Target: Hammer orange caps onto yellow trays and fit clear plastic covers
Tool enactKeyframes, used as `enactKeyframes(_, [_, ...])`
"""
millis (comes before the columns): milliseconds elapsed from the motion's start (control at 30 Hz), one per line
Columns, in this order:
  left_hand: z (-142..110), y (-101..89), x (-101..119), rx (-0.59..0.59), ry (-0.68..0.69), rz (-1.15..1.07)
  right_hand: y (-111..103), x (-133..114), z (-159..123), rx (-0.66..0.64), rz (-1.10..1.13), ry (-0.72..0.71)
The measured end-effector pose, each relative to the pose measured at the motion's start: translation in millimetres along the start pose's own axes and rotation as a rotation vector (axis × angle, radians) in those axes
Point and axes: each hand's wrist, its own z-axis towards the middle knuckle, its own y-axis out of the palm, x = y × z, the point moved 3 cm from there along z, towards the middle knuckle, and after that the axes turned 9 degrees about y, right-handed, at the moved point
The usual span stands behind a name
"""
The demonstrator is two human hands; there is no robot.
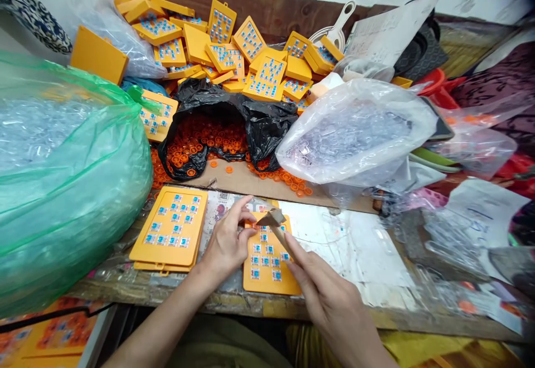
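A yellow-orange plastic panel (pixel 265 284) lies flat on the bench in front of me, with several small blue-and-white pieces set on its face. My left hand (pixel 229 237) is at its upper left, thumb and fingertips closed together over the panel; what they pinch, if anything, is too small to make out. In my right hand (pixel 326 284) is a small hammer (pixel 287 247), gripped by its handle. The hammer's head is over the panel's top part, close to my left fingertips. Left of that hand lies a stack of similar panels (pixel 167 245).
A black bag (pixel 267 117) of orange rings (pixel 225 142) lies open behind the panel. A green bag (pixel 125 189) bulges at the left, and a white bag (pixel 359 161) of clear pieces sits right. Many orange panels (pixel 200 44) are heaped against the wall.
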Motion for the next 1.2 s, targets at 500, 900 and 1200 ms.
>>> enactKeyframes(500, [50.3, -36.6, 24.9, -0.184, 0.046, 0.560, 6.2, 44.4, 15.5, 0.162, 0.310, 0.501])
enactKeyframes(900, [129.4, -41.3, -34.3, -0.452, -0.091, 0.636, 18.7, 50.7, 26.2, -0.017, 0.555, 0.501])
enactKeyframes(1200, [126.7, -35.1, -36.8, -0.409, -0.082, 0.676, 19.1, 50.4, 25.8, 0.000, 0.542, 0.506])
